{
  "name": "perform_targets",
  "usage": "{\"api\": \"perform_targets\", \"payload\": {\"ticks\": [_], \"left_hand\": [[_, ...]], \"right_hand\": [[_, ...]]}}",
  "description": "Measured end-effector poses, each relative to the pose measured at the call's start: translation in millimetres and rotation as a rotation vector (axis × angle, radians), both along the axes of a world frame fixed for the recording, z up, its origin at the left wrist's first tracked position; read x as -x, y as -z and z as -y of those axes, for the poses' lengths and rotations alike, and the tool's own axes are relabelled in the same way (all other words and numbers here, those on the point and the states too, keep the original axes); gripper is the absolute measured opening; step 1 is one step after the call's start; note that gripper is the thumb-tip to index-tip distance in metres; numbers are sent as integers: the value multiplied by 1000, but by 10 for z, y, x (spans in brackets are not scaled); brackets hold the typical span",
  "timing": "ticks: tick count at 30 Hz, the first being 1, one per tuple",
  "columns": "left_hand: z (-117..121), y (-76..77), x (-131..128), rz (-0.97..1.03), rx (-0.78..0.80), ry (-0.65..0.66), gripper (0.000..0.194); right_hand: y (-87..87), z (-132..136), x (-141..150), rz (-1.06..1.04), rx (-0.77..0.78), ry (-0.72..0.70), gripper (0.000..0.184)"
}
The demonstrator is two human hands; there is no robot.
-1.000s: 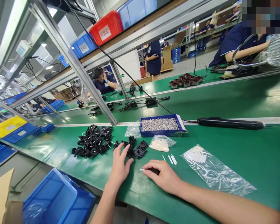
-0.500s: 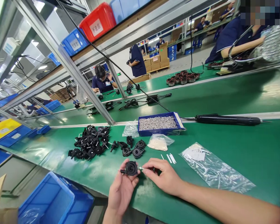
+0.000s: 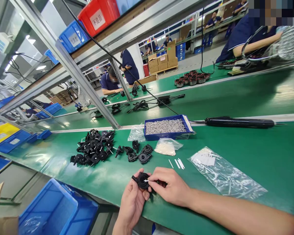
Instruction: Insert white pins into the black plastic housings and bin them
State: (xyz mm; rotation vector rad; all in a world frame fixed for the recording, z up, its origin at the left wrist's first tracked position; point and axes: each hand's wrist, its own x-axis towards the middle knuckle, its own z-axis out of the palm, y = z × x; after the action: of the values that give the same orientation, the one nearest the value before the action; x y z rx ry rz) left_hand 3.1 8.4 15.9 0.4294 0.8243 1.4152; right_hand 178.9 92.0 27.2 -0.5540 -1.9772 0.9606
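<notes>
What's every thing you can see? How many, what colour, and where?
Bench: one, green, nearest
Round part: one, black, above bench front
Pin: one, white, at round part
Loose parts: about six, black, bench middle
Heaped parts: many, black, bench left
Tray: one, blue, bench back
Metal pieces: many, silver, in tray
Sticks: about four, white, right of loose parts
Bags: three, clear, bench middle to right
Driver-like tool: one, black, right of tray
Bins: several, red, yellow and blue, overhead and left
Boxes: several, brown, background
Cables: several, black, beyond bench
People: several, dark blue shirts, background
Left hand: one, bare, holding round part
Right hand: one, bare, pinching pin
</notes>
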Motion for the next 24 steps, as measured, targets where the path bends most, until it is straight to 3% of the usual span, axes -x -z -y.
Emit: {"api": "perform_targets", "payload": {"ticks": [3,9,12,18,24], "left_hand": [[22,25,-4,-83,-31,-11,45],[53,74,-33,-325,-78,-64,52],[60,93,-40,-425,-84,-80,54],[67,44,-32,-504,-73,-17,53],[77,17,-79,-528,-49,-49,55]], "right_hand": [[0,-19,2,38,-79,15,19],[-20,-26,-61,230,-424,18,22],[-49,8,-88,318,-502,-8,24],[-80,79,-67,289,-479,-21,27],[32,70,-42,278,-397,-6,25]]}}
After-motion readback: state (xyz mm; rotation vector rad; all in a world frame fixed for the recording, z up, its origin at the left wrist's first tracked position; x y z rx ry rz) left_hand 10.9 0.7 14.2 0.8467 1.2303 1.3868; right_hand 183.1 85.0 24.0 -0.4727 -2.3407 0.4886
